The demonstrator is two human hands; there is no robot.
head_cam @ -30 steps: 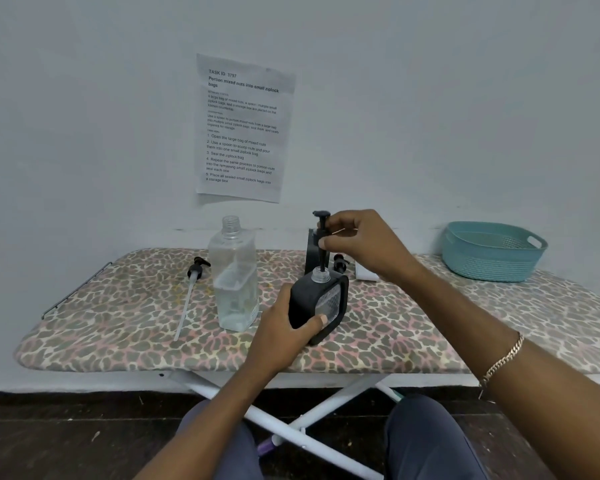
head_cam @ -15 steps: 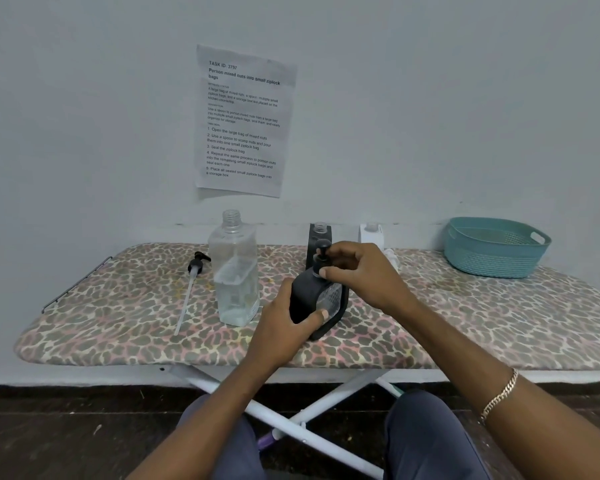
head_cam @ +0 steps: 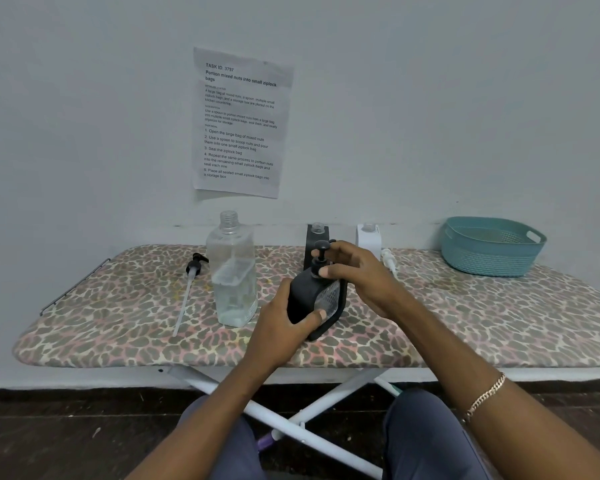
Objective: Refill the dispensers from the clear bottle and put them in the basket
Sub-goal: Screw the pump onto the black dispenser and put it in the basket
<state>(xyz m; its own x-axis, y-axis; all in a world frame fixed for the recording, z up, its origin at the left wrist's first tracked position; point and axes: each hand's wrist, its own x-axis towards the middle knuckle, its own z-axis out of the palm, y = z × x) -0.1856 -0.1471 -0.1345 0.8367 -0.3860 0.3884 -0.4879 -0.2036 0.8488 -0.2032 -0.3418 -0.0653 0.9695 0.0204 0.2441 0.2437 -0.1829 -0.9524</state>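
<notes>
- Left hand (head_cam: 284, 323) curls around the lower side of the black dispenser (head_cam: 309, 299), thumb laid across its clear front panel, holding it down on the ironing board (head_cam: 118, 306).
- Right hand (head_cam: 361, 275), just above and to the right of the left, pinches the collar of the pump head (head_cam: 321, 259) sitting in that dispenser's neck (how far it is screwed in cannot be told); a chain bracelet (head_cam: 485, 396) circles that wrist.
- Close to the left of the left hand, the clear bottle (head_cam: 234, 278) stands upright and uncapped.
- Further left lies a loose black pump (head_cam: 192, 280) with its long tube.
- Just behind the right hand stand a second black dispenser (head_cam: 311, 239) and a white dispenser (head_cam: 369, 239), both open-necked.
- Well off to the right of the right hand sits the teal basket (head_cam: 492, 258).
- Beyond both hands, a printed sheet (head_cam: 241, 123) is stuck on the wall.
</notes>
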